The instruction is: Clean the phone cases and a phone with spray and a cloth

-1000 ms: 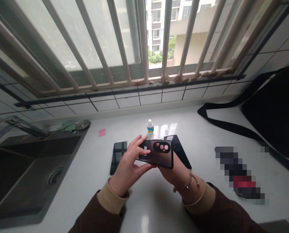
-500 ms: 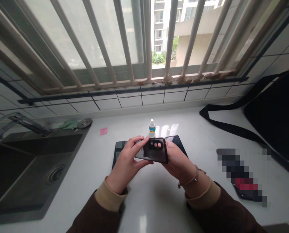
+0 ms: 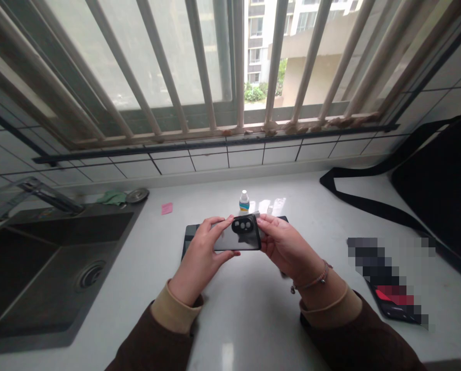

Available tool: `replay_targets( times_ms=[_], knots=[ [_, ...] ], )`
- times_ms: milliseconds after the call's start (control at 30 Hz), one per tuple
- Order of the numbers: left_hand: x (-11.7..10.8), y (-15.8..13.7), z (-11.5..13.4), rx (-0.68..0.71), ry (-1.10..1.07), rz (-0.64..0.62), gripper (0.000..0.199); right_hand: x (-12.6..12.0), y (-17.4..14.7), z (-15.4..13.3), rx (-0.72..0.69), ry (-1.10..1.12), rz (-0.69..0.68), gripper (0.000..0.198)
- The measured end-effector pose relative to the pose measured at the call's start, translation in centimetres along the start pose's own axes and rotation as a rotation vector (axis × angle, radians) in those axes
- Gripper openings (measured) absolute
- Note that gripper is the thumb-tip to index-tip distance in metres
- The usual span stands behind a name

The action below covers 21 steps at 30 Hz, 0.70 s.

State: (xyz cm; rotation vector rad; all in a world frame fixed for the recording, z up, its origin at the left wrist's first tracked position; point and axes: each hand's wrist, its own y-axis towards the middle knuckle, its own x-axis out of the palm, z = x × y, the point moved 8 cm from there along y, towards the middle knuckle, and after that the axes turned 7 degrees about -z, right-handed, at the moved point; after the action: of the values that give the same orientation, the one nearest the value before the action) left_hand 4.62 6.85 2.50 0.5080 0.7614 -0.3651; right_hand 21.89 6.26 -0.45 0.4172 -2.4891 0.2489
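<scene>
A dark phone case (image 3: pixel 226 240) with a smoky, see-through back and a black camera cutout is held sideways above the counter, its cutout end to the right. My left hand (image 3: pixel 201 247) grips its left end, fingers along the top edge and thumb below. With fingers and thumb closed, my right hand (image 3: pixel 286 242) pinches the right end beside the cutout. A small pale edge shows by the right fingertips; I cannot tell what it is. Behind my hands lies a dark flat device (image 3: pixel 189 237), partly hidden. A small white bottle (image 3: pixel 244 202) with a blue label stands just beyond the case.
A dark sink (image 3: pixel 60 263) with a faucet (image 3: pixel 52 196) is at left, a drain cover (image 3: pixel 137 196) and green cloth (image 3: pixel 112 198) behind it. A pink note (image 3: pixel 167 208) lies nearby. At right are a black bag (image 3: pixel 439 170) with a strap and a partly blurred dark object (image 3: pixel 398 312).
My right hand has shifted from behind the case's right end to pinching its edge. The case has tilted, and pale grey now shows through the cutout holes instead of skin.
</scene>
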Motion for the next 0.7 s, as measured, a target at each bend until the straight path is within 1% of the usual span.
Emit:
replay_targets(
  times_ms=[167, 367, 433, 500, 600, 700],
  knots=[
    [0.0, -0.1, -0.5, -0.025, -0.001, 0.005, 0.086, -0.9, -0.2, -0.7, 0.01, 0.038, 0.064, 0.024],
    [-0.1, 0.0, -0.4, -0.028, -0.046, 0.003, 0.081, -1.1, -0.5, -1.4, 0.017, 0.039, 0.074, 0.023],
    [0.0, 0.0, -0.5, -0.044, -0.097, -0.002, 0.079, -1.3, -0.5, -1.5, 0.007, 0.038, 0.09, 0.023],
    [0.4, -0.2, -1.0, -0.106, -0.251, -0.027, 0.08, -1.9, -0.3, -1.7, -0.036, 0.047, 0.139, 0.021],
    [2.2, -0.8, -1.5, -0.243, -0.684, -0.118, 0.086, -3.0, -0.3, -1.9, -0.169, 0.093, 0.275, 0.015],
    [3.9, -1.4, -0.1, -0.324, -1.082, -0.198, 0.077, -3.4, -0.6, -1.9, -0.295, 0.088, 0.387, 0.01]
  ],
)
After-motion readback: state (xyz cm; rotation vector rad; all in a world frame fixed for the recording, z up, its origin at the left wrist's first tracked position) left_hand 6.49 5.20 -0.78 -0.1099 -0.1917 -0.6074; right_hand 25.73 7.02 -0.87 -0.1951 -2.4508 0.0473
